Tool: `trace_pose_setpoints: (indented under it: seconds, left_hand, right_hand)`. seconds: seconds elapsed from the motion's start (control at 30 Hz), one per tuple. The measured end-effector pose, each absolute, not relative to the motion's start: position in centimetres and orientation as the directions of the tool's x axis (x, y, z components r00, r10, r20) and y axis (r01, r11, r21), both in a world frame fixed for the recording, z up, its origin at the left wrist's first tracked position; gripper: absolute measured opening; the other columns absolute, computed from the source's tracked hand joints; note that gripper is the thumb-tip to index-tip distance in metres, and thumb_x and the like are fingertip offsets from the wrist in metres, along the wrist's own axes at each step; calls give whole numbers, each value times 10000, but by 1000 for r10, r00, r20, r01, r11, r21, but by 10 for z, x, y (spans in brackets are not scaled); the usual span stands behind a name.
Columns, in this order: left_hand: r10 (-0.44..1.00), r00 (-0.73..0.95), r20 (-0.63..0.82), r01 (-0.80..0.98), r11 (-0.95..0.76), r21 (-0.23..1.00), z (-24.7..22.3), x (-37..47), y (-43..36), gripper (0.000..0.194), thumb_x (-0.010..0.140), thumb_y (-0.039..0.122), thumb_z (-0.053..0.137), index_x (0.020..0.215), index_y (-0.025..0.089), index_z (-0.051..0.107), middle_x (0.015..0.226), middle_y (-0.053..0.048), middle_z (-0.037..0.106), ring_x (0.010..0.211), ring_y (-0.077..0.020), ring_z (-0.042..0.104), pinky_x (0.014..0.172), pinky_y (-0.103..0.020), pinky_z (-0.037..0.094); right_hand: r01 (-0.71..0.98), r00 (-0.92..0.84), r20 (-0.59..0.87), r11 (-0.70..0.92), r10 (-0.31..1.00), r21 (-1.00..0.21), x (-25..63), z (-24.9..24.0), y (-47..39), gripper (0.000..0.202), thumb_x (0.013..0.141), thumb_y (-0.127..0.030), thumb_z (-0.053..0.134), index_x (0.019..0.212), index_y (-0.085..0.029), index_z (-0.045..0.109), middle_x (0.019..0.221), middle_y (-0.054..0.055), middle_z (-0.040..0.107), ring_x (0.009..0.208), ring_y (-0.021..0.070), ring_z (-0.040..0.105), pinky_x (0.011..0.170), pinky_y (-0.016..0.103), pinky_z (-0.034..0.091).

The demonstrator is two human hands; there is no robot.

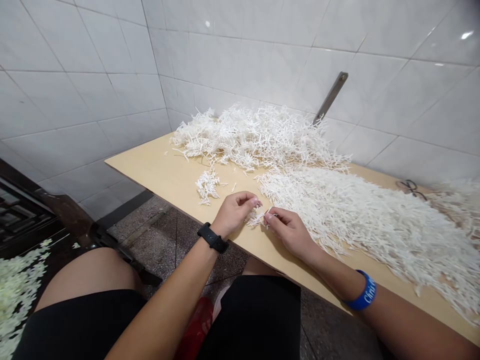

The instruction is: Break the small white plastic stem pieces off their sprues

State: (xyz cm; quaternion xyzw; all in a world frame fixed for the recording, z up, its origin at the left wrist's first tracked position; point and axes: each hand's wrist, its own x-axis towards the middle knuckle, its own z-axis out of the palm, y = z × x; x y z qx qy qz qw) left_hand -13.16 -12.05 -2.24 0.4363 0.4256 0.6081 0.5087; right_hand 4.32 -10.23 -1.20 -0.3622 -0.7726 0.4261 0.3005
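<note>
Near the front edge of the board, my left hand, with a black watch on its wrist, is closed in a pinch; what lies between its fingertips is too small to make out. Just to its right, my right hand pinches a thin white branched sprig between thumb and fingers. Below and between the fingertips lie a few white sprigs on the wood. A small clump of short white pieces sits left of my hands. Beside my right hand spreads a wide layer of white sprigs.
A tall heap of white sprigs fills the back of the wooden tabletop. A metal bar leans on the tiled wall behind. Dark cord lies at the right. Pale flower-shaped pieces are at lower left, by dark furniture.
</note>
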Motion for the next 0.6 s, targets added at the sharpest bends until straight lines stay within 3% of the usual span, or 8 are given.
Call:
trace_pose_setpoints:
  seconds: [0.07, 0.13, 0.27, 0.37, 0.5, 0.6]
  left_hand:
    - [972, -230, 41, -405, -134, 904, -25, -136, -117, 207, 758, 335, 678, 736, 144, 601, 735, -5, 613, 695, -95, 576, 727, -248, 484]
    - [956, -293, 0, -444, -136, 886, -28, -137, -115, 195, 746, 323, 690, 762, 150, 602, 766, -9, 631, 723, -102, 598, 754, -268, 494]
    - [964, -242, 108, -159, -149, 976, -27, -130, -118, 123, 750, 194, 659, 860, 145, 686, 895, -70, 710, 869, -169, 645, 815, -300, 492]
    - [971, -166, 172, 26, -170, 985, -22, -126, -122, 188, 822, 189, 564, 918, 145, 719, 966, -89, 726, 925, -193, 648, 858, -316, 482]
    - [969, -47, 241, 44, -239, 970, -18, -129, -126, 240, 846, 282, 587, 1008, 152, 707, 1066, -91, 709, 1011, -202, 632, 906, -306, 464]
    - [978, -73, 194, 32, -192, 981, -22, -128, -123, 197, 786, 309, 668, 867, 133, 700, 872, -72, 713, 818, -178, 640, 760, -276, 486]
  right_hand:
    - [306, -582, 176, 414, 794, -857, 44, -12, -105, 331, 898, -363, 498, 625, -180, 539, 542, -31, 443, 526, 110, 398, 525, 269, 289]
    - [264, -576, 173, 382, 799, -886, 43, -13, -106, 319, 902, -374, 496, 658, -177, 553, 548, -32, 448, 515, 105, 396, 520, 268, 298]
    - [72, -534, 103, 166, 839, -983, 40, -18, -101, 254, 896, -400, 530, 816, -169, 601, 587, -28, 492, 483, 94, 396, 474, 257, 322]
    - [-75, -526, 78, 46, 847, -996, 40, -21, -97, 239, 865, -405, 583, 896, -170, 617, 650, -2, 565, 496, 102, 443, 459, 261, 387]
    - [-134, -514, 31, -44, 857, -990, 40, -20, -94, 275, 829, -431, 633, 940, -183, 589, 769, 38, 661, 526, 118, 530, 487, 289, 482]
    - [-128, -509, -1, -78, 861, -989, 40, -21, -91, 295, 809, -451, 660, 906, -202, 534, 755, 33, 681, 547, 140, 606, 496, 278, 495]
